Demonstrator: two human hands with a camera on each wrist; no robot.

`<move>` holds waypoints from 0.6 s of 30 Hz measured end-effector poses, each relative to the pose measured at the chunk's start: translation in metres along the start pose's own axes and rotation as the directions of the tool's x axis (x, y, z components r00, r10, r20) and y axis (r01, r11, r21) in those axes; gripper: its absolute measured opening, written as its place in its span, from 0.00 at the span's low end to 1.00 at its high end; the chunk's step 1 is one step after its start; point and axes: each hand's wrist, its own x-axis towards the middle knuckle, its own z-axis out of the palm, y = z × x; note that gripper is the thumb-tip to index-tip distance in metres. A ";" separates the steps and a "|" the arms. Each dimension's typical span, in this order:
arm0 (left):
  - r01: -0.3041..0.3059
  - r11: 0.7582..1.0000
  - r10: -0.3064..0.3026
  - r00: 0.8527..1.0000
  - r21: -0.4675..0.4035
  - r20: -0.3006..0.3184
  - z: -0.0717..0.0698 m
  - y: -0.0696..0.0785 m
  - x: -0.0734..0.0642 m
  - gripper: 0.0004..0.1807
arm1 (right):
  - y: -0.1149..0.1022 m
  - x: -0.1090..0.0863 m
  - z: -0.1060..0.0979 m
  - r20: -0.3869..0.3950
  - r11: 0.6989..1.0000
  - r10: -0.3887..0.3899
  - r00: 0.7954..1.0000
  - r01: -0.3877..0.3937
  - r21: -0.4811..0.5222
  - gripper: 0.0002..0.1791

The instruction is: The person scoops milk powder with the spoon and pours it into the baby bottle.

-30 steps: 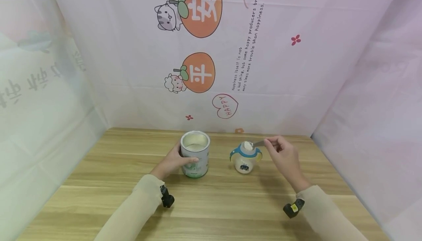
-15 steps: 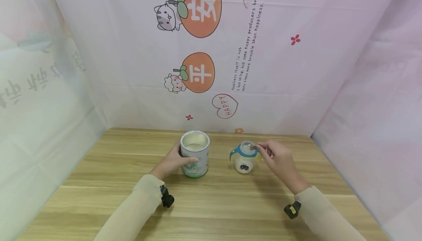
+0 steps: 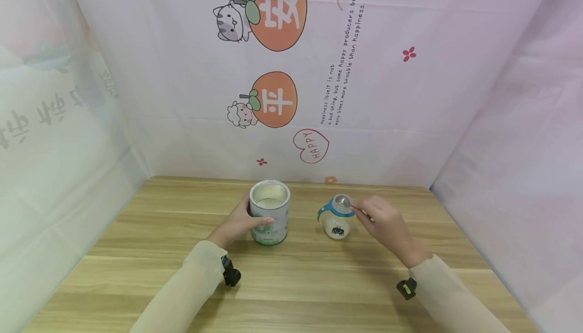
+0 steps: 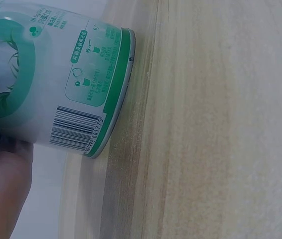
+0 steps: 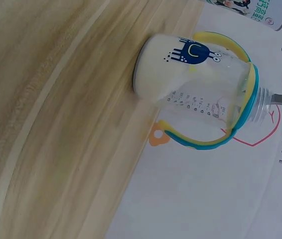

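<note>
My left hand (image 3: 239, 224) grips the side of a white-and-green milk powder can (image 3: 269, 224), which stands upright with its lid off and pale powder inside. The can's barcode and green base band fill part of the left wrist view. To its right stands a clear baby bottle (image 3: 337, 225) with blue-and-yellow handles and a dark cartoon print. In the right wrist view, white powder lies in the bottle's lower part. Pinched in my right hand (image 3: 381, 220) is a metal spoon (image 3: 342, 201), its shiny bowl over the bottle's uncapped mouth. Only the spoon's grey handle appears in the right wrist view.
A wood-grain table (image 3: 291, 287) bears both containers. Behind it hangs a white printed cloth (image 3: 378, 156), with more pale cloth along the left and right sides. Black cameras sit on both wrists, over cream sleeves.
A second ago the spoon carried a white heap of powder at the bottle mouth; now its bowl looks bare. My right hand has shifted slightly left and down. The left hand and can stayed put.
</note>
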 end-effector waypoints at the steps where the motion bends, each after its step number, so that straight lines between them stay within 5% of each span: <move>1: 0.002 1.000 -0.002 1.000 0.003 -0.001 0.000 0.000 0.000 0.54 | 0.000 0.001 0.000 -0.001 1.000 -0.013 1.000 0.013 -0.002 0.13; 6: 0.010 1.000 -0.010 1.000 0.010 -0.004 0.000 -0.001 0.000 0.54 | -0.002 0.003 -0.002 -0.031 0.996 -0.084 0.996 0.083 -0.014 0.21; 18: 0.014 1.000 -0.014 1.000 0.005 -0.006 0.000 0.000 -0.001 0.54 | -0.001 0.003 -0.003 -0.076 0.990 -0.142 0.987 0.142 -0.017 0.18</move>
